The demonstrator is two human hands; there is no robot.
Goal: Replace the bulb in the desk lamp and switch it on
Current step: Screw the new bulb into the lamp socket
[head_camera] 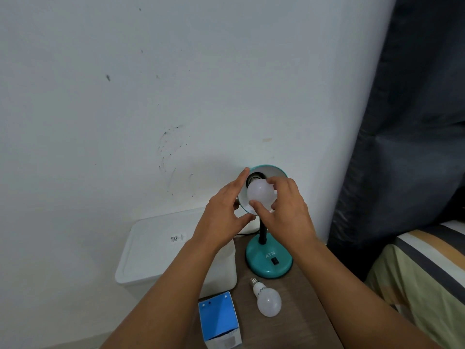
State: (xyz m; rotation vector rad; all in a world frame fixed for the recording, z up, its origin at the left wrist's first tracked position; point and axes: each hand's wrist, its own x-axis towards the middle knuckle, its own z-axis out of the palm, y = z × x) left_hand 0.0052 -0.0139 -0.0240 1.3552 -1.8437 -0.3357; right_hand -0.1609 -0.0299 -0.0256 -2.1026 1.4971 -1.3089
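Observation:
A teal desk lamp stands on a brown table, its shade (270,170) tilted toward me and its round base (266,263) carrying a black rocker switch (275,261). A white bulb (260,193) sits at the mouth of the shade, in front of the socket. My right hand (284,210) grips this bulb with thumb and fingers. My left hand (226,210) holds the left rim of the shade, thumb below and fingers along the edge. A second white bulb (268,298) lies on the table in front of the base, its screw cap pointing away from me.
A blue and white bulb box (219,321) stands at the table's near edge. A white lidded plastic bin (156,250) sits left of the table against the wall. A striped bed (425,273) and a dark curtain (407,122) are on the right.

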